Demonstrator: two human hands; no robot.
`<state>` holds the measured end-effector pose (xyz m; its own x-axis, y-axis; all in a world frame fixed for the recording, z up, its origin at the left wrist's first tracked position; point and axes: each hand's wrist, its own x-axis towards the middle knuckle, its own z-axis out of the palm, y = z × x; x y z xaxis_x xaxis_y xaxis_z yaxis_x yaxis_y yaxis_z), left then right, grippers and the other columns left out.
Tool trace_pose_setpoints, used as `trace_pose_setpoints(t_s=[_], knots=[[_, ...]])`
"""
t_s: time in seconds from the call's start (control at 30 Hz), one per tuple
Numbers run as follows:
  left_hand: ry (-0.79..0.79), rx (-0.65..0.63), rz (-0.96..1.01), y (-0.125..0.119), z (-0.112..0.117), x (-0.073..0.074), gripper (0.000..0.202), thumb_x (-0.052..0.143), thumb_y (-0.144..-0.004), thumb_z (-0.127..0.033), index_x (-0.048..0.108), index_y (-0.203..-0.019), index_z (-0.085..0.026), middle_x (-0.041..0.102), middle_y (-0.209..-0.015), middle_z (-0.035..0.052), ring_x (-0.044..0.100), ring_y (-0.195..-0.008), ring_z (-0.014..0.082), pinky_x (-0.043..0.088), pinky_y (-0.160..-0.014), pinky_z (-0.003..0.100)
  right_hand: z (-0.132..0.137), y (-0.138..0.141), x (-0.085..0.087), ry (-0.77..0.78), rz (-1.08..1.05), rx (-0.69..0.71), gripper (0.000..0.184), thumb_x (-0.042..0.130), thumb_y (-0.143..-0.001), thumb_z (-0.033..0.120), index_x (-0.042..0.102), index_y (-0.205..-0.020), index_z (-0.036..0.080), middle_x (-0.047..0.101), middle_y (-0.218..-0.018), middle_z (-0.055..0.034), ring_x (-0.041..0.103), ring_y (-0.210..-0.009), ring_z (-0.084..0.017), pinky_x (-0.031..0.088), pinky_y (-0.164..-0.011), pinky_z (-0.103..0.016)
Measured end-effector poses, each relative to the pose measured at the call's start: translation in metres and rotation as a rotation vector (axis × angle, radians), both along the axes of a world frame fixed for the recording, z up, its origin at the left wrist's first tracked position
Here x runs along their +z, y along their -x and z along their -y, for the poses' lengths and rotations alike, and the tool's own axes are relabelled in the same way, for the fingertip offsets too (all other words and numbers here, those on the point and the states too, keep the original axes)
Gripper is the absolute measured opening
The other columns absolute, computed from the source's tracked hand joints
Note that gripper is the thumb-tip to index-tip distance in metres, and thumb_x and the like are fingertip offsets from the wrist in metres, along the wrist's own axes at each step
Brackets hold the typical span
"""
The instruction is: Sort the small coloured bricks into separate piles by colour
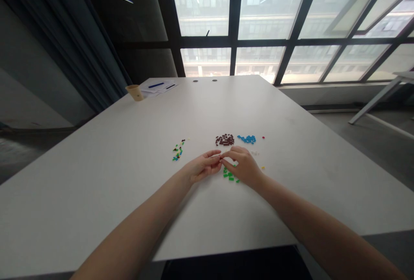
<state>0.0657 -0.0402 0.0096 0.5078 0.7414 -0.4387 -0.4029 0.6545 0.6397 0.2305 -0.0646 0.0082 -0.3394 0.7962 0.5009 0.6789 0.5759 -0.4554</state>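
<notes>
My left hand [204, 167] and my right hand [243, 164] meet fingertip to fingertip over the white table [129, 176], both pinched on a tiny piece I cannot make out. Under my right hand lies a small heap of green bricks [229, 175]. Just beyond the hands sit a dark brown heap [224, 140] and a blue heap [247, 139], with a single red piece [263, 137] beside the blue one. To the left lies a mixed heap of green, yellow, blue and black pieces [177, 150].
A paper cup [135, 92] stands at the far left corner, next to papers with a blue pen [158, 85]. Large windows fill the back wall, and a dark curtain hangs at the left. Another white table's leg [375, 103] shows at the right.
</notes>
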Motion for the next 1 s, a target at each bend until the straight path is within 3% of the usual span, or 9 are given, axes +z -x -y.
trace_pose_setpoints(t_s=[0.17,0.27,0.4,0.5,0.57,0.67,0.87,1.0], knots=[[-0.088,0.083,-0.109,0.000,-0.002,0.002,0.018,0.064,-0.068,-0.003,0.056,-0.082,-0.012,0.062,-0.077,0.0041,0.062,-0.071,0.0078,0.050,-0.071,0.017,-0.008,-0.005,0.002,0.046,0.082,-0.021,0.016,0.050,-0.082,0.027,0.064,-0.084,0.021,0.060,-0.074,-0.0021,0.053,-0.074,-0.013,0.034,-0.072,-0.026],[-0.165,0.185,-0.216,0.008,-0.010,0.003,0.017,0.065,-0.066,-0.008,0.055,-0.079,-0.013,0.062,-0.074,0.0029,0.060,-0.068,0.0072,0.049,-0.072,0.020,-0.024,-0.016,0.005,0.128,0.171,-0.113,0.018,0.049,-0.082,0.028,0.065,-0.083,0.021,0.063,-0.082,-0.0026,0.055,-0.078,-0.014,0.034,-0.073,-0.027],[-0.405,0.345,-0.443,0.037,-0.033,-0.002,0.023,0.069,-0.061,-0.022,0.054,-0.078,-0.015,0.060,-0.072,-0.0002,0.058,-0.065,0.0078,0.047,-0.071,0.025,-0.048,-0.031,0.005,0.223,0.358,-0.311,0.020,0.047,-0.083,0.028,0.066,-0.084,0.021,0.065,-0.089,-0.0046,0.057,-0.081,-0.016,0.034,-0.072,-0.028],[-0.664,0.491,-0.759,0.063,-0.053,-0.010,0.029,0.066,-0.060,-0.033,0.054,-0.080,-0.015,0.058,-0.073,0.0006,0.057,-0.067,0.0112,0.047,-0.066,0.026,-0.062,-0.034,0.001,0.293,0.483,-0.373,0.022,0.046,-0.083,0.026,0.067,-0.085,0.021,0.065,-0.092,-0.0064,0.057,-0.082,-0.017,0.034,-0.070,-0.029],[-0.710,0.568,-0.875,0.077,-0.063,-0.014,0.029,0.062,-0.062,-0.037,0.053,-0.080,-0.016,0.058,-0.074,0.0014,0.057,-0.067,0.0121,0.046,-0.062,0.025,-0.067,-0.033,-0.003,0.317,0.530,-0.385,0.023,0.045,-0.083,0.024,0.067,-0.085,0.022,0.066,-0.092,-0.0066,0.058,-0.082,-0.018,0.034,-0.070,-0.030],[-0.673,0.636,-0.892,0.089,-0.071,-0.019,0.025,0.058,-0.063,-0.035,0.052,-0.079,-0.017,0.058,-0.076,0.0011,0.057,-0.065,0.0112,0.046,-0.059,0.024,-0.070,-0.029,-0.005,0.305,0.558,-0.397,0.024,0.044,-0.083,0.022,0.067,-0.087,0.021,0.066,-0.093,-0.0074,0.058,-0.084,-0.019,0.034,-0.071,-0.031],[-0.732,0.647,-1.076,0.106,-0.076,-0.028,0.015,0.049,-0.069,-0.024,0.056,-0.081,-0.019,0.063,-0.084,0.0047,0.060,-0.070,0.0130,0.047,-0.063,0.027,-0.062,-0.035,-0.001,0.287,0.482,-0.444,0.029,0.041,-0.081,0.015,0.068,-0.091,0.020,0.066,-0.097,-0.0095,0.059,-0.087,-0.019,0.037,-0.073,-0.030],[-0.931,0.459,-1.418,0.111,-0.076,-0.033,0.026,0.042,-0.075,-0.019,0.062,-0.091,-0.019,0.063,-0.099,0.0102,0.057,-0.090,0.0195,0.043,-0.080,0.036,-0.050,-0.048,-0.001,0.307,0.350,-0.462,0.029,0.043,-0.077,0.017,0.068,-0.091,0.020,0.067,-0.097,-0.0063,0.059,-0.086,-0.018,0.039,-0.076,-0.028]])
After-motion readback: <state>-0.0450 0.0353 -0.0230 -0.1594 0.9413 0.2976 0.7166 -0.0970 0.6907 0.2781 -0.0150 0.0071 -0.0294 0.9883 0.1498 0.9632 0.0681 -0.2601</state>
